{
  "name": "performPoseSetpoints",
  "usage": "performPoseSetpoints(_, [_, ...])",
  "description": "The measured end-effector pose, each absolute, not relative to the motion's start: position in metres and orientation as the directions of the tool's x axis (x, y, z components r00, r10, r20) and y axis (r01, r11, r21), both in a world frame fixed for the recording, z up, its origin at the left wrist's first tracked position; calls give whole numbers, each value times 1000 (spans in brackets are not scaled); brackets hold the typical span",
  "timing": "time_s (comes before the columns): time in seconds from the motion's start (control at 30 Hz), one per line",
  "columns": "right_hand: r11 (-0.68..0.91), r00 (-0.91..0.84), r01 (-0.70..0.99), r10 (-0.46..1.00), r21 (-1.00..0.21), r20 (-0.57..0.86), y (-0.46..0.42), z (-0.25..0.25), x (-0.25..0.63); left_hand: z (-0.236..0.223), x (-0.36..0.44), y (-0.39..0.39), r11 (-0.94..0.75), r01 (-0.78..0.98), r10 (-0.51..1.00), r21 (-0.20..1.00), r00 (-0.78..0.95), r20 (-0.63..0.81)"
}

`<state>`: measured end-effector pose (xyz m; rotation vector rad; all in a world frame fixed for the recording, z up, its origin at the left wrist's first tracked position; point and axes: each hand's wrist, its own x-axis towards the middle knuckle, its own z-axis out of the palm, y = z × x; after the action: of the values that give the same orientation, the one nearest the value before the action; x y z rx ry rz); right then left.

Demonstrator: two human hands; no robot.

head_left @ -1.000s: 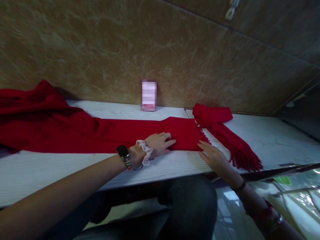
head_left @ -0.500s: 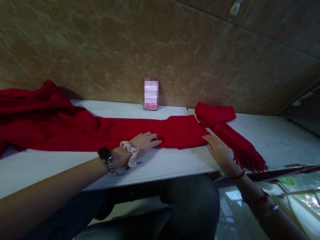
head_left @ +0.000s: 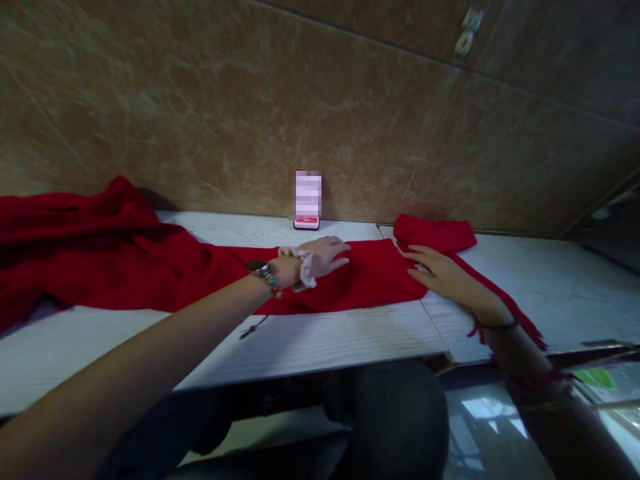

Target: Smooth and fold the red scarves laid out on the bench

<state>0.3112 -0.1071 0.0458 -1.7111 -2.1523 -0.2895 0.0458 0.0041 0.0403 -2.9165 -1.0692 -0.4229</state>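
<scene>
Both hands are loosely spread: the left hand (head_left: 326,256) lies palm down over the long red scarf (head_left: 380,270), its fingers stretched forward and slightly parted, while the right hand (head_left: 439,272) reaches in at that scarf's right end, thumb and fingers well apart, the tips at the edge of the cloth. How hard either one presses I cannot tell. Nearest, below the long red scarf, is a knee (head_left: 400,420) in dark trousers, with shiny floor (head_left: 465,410) showing to the lower right of the scarf. Above the scarf's middle, the left wrist carries a dark-faced watch (head_left: 259,267), a beaded bracelet (head_left: 276,288) with a loose cord and a pale scrunchie (head_left: 307,273); to the right of the scarf, a thin dark band (head_left: 497,326) circles the right wrist. Under the scarf runs a white wood-grain bench (head_left: 350,340); the cloth lies flat toward its right end and heaps into folds at its left. Just beyond its right end lies a fringed red scarf (head_left: 435,233), folded over and partly hidden by the right hand. Behind the long scarf, a smartphone (head_left: 307,197) with a blurred-out screen leans on the brown marbled wall (head_left: 200,100).
</scene>
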Motion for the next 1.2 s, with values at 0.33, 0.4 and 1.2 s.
performPoseSetpoints(0.33, [80, -86, 996, 970, 37, 229, -45, -7, 265, -8, 88, 9, -678, 727, 735, 109, 671, 98])
performPoseSetpoints(0.4, [32, -46, 997, 978, 72, 202, -47, -4, 271, -9, 82, 10, -669, 736, 743, 104, 665, 77])
performPoseSetpoints(1.2, [-5, 9, 993, 999, -119, 35, -21, 9, 252, 13, -79, 29, -694, 719, 711, 31, 692, -128])
